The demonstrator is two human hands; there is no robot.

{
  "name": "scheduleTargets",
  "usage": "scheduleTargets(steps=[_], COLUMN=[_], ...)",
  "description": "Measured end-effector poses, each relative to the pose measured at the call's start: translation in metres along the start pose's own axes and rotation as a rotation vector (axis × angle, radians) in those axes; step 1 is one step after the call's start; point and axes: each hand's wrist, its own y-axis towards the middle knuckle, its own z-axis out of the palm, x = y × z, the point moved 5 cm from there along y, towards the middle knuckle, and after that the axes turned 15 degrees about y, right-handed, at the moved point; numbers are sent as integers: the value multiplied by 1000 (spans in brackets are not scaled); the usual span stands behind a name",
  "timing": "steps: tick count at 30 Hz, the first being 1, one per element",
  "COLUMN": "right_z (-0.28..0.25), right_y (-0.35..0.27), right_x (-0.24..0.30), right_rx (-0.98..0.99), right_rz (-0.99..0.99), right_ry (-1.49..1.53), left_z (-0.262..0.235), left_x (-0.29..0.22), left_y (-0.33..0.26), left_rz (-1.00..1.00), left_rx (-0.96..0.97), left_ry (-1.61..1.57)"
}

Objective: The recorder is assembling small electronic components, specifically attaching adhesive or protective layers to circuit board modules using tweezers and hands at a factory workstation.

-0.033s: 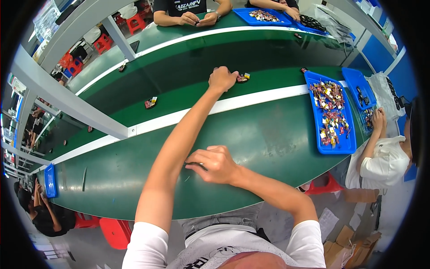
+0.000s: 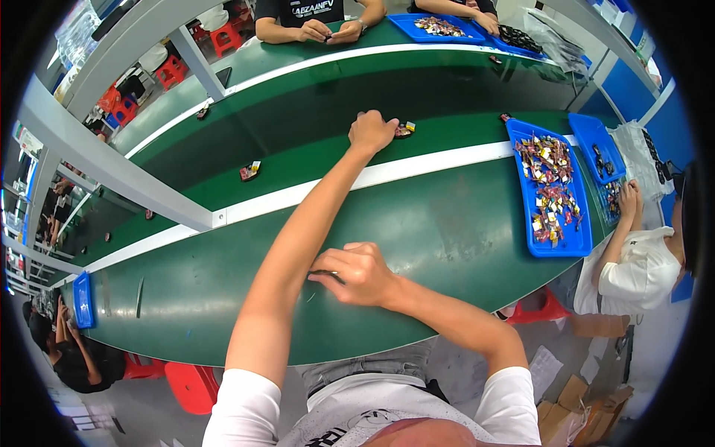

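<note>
My left hand (image 2: 372, 131) is stretched far across to the green belt, its fingers curled down and closed at the left edge of a small dark part with a yellow and white tab (image 2: 404, 130). The hand hides some of that part, which rests on the belt. Nearer to me, my right hand (image 2: 353, 273) hovers over the green table (image 2: 439, 223), closed on a thin dark piece (image 2: 328, 276). Only a narrow edge of that piece shows between thumb and fingers. My left forearm passes just beside the right fingertips.
A blue tray (image 2: 569, 246) heaped with small wired parts stands at right, beside another blue tray (image 2: 588, 127). A white rail (image 2: 439, 158) separates table and belt. Another dark part (image 2: 250, 171) lies left on the belt. Co-workers sit opposite and at both sides. A grey post (image 2: 119, 160) rises at left.
My left hand has shifted very slightly to the right, against the small part. My right hand shows almost no movement.
</note>
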Motion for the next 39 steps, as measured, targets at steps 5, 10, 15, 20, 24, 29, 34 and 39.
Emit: scheduleTargets(steps=[5,10,15,20,24,29,34,39], right_z=[0,-1,-5,-4,-8,-22,-25,-21], right_y=[1,1,3,0,6,0,-2,-8], right_x=[-1,-2,-3,-9,-4,-18,-30,-31], right_rx=[31,25,6,13,-33,-305,-363,-285], right_rz=[21,17,28,75,248,440,534,544], right_ry=[-28,-25,-9,19,118,222,300,242], left_z=[3,-20,-56,-87,-90,-87,-80,-75], left_x=[-1,9,52,115,137,143,144,144], left_y=[7,-21,-88,-168,-226,-260,-268,-274], left_rz=[-54,-42,38,-50,-161,-178,-153,-135], left_rx=[-34,107,156,120,96,72,64,56], left_ry=[109,-209,-546,-600,-613,-635,-760,-831])
